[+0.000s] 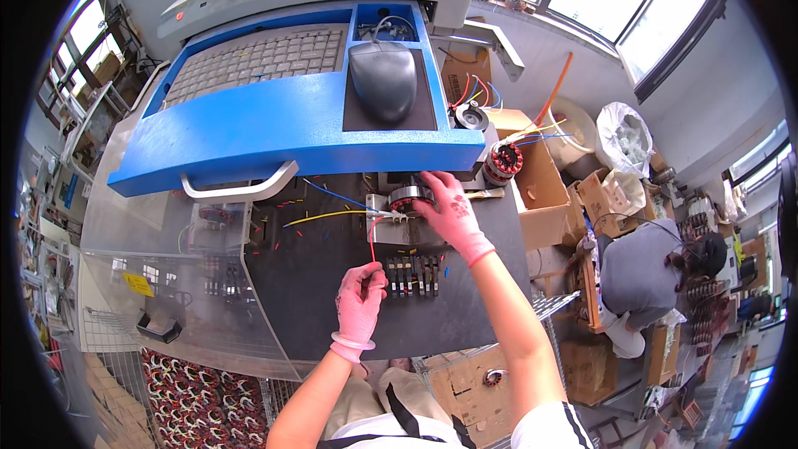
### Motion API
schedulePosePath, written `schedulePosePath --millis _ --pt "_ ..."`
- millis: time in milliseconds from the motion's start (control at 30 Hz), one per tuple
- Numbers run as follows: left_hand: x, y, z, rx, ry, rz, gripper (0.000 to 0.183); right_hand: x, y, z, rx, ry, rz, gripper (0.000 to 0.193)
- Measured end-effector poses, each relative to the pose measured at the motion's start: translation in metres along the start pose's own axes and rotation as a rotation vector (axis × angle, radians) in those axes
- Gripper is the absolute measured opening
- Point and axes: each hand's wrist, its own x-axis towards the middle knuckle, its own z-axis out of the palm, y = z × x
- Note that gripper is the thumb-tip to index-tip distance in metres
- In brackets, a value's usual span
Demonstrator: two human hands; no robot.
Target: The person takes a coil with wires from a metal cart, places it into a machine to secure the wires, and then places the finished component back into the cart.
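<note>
Blue tray [274,120] lies nearest my view, carrying a black mouse [384,79]. Below it, my left hand [360,303] holds a red wire [373,241] in a closed grip. My right hand [450,214] touches the metal ring [409,194] over the worktop [332,328]; I cannot tell whether that grip is closed. Caution: excessive pull could strain the wire; weak support could let the ring shift.

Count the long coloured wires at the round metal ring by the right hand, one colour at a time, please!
Blue wire: 1
Yellow wire: 1
Red wire: 1
Total: 3, with the red one reaching the left hand.
</note>
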Motion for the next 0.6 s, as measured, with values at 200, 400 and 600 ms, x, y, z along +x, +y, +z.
schedulePosePath --millis 200,400,600 --pt "-0.005 0.012 0.010 0.398 -0.073 0.233 0.022 -0.070 -0.036 0.030 0.773 -0.488 0.706 0.030" --pt "-0.041 -0.005 0.009 0.971 -0.306 0.497 0.040 -0.048 -0.038 0.001 0.587 -0.664 0.650 0.022" --pt "-0.043 -0.044 0.018 1.541 -0.407 0.375 0.054 -0.055 -0.027 0.004 0.256 -0.551 0.359 0.019"
